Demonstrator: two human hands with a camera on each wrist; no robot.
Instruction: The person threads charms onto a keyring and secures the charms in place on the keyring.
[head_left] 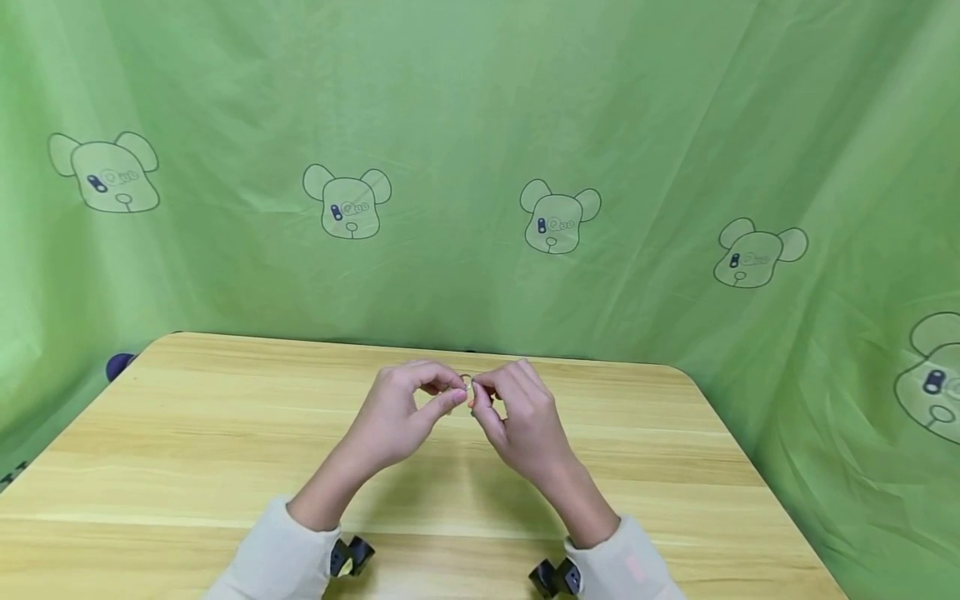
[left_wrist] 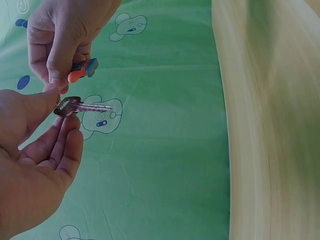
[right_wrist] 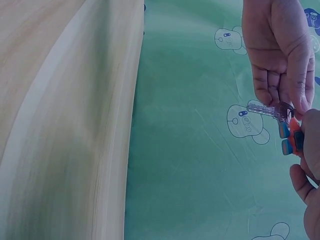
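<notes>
Both hands meet above the middle of the wooden table (head_left: 187, 467). My left hand (left_wrist: 62, 107) pinches the head of a small silver key (left_wrist: 87, 107) between thumb and forefinger, and the blade points away from the palm. My right hand (left_wrist: 62, 75) pinches an orange and blue tag (left_wrist: 84, 69) just beside the key's head. In the right wrist view the key (right_wrist: 265, 110) sits under the left hand's fingers (right_wrist: 280, 75), with the tag (right_wrist: 291, 137) against my right hand (right_wrist: 302, 150). From the head view, the left hand (head_left: 452, 398) and right hand (head_left: 482, 392) hide most of the key.
A green cloth (head_left: 480, 125) printed with bear figures hangs behind and around the table. A dark blue rounded object (head_left: 118, 364) shows past the table's far left corner. Black wrist mounts (head_left: 348, 557) sit at both sleeves.
</notes>
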